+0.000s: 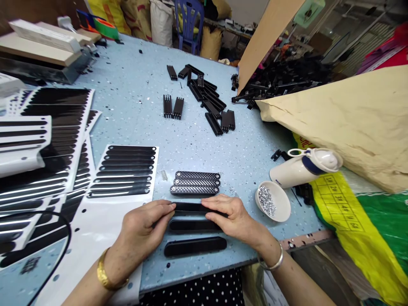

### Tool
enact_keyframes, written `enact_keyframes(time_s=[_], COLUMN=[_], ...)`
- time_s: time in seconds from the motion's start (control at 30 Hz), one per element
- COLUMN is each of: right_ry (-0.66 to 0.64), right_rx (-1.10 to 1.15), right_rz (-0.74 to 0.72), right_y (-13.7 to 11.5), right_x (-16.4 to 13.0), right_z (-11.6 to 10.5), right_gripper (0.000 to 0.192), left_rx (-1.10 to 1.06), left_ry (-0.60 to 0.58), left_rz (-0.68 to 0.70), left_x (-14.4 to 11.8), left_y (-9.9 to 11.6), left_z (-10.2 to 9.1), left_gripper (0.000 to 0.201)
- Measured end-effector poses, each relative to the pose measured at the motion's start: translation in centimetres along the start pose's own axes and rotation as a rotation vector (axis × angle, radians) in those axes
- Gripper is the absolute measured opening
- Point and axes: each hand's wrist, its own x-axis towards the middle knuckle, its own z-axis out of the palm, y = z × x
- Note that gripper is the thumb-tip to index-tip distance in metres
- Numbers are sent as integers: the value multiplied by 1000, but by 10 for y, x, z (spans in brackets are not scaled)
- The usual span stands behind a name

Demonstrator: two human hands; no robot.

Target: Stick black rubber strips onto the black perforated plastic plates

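Note:
Both my hands are at a long black bar [190,207] with rounded ends, the farthest of three lying flat near the table's front edge. My left hand [145,225] pinches its left end between thumb and fingers. At the other end, the fingers and thumb of my right hand [234,216] close around the bar. Nearer to me lie a second smooth black bar [194,226], its right end partly under my right hand, and a third black bar [195,247]. Just beyond my hands sit several black textured pieces [196,183] with small screws at their ends, side by side.
Sheets of black adhesive strips [124,170] cover the left side. A white bowl of small silvery parts [279,204] and a white bottle [293,172] are on the right. Black slotted pieces [207,95] are piled farther back. A black cable [68,231] curves at lower left.

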Motion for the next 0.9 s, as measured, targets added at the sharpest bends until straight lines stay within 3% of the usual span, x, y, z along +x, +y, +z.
enact_keyframes(time_s=[0.13, 0.4, 0.57, 0.73, 0.8, 0.9], right_ry=[-1, 350, 308, 301, 295, 387], right_rx=[52, 87, 221, 42, -12, -104], right_rz=[64, 346, 492, 388, 361, 318], right_y=[1, 9, 13, 16, 13, -1], right_x=[-4, -18, -15, -11, -11, -14], right_z=[-7, -18, 2, 18, 13, 1], right_gripper=[31, 19, 22, 21, 26, 27], left_rx=[-2, 19, -10, -22, 11, 90], left_ry=[4, 9, -5, -21, -25, 36], left_rz=[19, 67, 70, 64, 69, 92], left_x=[-1, 0, 1, 2, 2, -2], left_y=[-2, -9, -11, -13, -11, -4], left_z=[1, 2, 1, 4, 3, -7], left_gripper=[17, 17, 17, 17, 18, 24])
